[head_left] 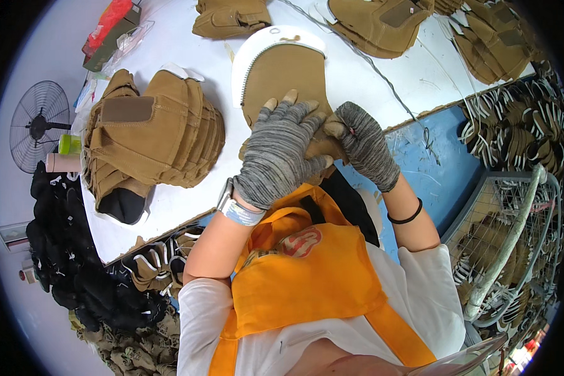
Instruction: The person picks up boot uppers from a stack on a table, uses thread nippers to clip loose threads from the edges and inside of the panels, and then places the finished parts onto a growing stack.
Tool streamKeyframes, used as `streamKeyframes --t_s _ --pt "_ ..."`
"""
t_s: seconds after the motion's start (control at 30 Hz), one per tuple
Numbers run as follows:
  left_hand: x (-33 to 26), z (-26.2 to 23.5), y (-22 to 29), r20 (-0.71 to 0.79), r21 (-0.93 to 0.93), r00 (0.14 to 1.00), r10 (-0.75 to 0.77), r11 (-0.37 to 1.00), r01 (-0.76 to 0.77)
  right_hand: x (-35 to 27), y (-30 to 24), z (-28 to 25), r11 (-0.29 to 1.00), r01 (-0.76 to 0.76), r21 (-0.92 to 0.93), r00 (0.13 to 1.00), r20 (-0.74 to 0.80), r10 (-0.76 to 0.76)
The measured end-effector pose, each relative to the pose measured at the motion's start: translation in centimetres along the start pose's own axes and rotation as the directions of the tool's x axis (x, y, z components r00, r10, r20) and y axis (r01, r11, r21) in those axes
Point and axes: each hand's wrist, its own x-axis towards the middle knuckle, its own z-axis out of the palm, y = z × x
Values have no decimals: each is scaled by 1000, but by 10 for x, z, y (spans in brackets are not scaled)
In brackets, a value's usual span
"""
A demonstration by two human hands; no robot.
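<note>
A brown fabric shoe upper [285, 75] with a white, zigzag-stitched toe border lies on the white table in front of me. My left hand [276, 147], in a grey fingerless glove, rests flat on its near part with the fingers stretched out. At its right edge, my right hand [363, 144], gloved the same way, is closed, with fingertips and thumb on a folded brown part near the table edge. The gloves hide much of the near end. To the left stands a stack of brown uppers [182, 138], layered inside one another.
More brown uppers [382, 28] lie along the table's far side. A dark twisted cord [382, 75] crosses the table [219, 207]. At right is a wire cart [507, 232] filled with uppers. A fan [41, 125] and a black pile [69, 244] are at left.
</note>
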Motion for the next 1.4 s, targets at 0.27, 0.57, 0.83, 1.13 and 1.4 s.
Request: streamKeyframes --t_s 0.27,0.57,0.83,1.13,1.4 --pt "-7 -3 -14 48 -278 999 -20 960 32 1 -1 6 999 -27 -28 1000 12 28" --pt "3 -3 -38 225 -423 974 -37 896 131 7 -31 -27 883 102 -458 963 266 27" --pt "3 1 -43 198 -463 980 -28 879 119 15 -24 -14 772 330 -542 931 321 -173" --pt "4 3 -46 223 -424 974 -39 896 133 17 -28 -15 657 339 -673 907 420 -38" --pt "4 1 -44 217 -422 976 -31 899 122 17 -17 -15 652 404 -642 892 433 -127"
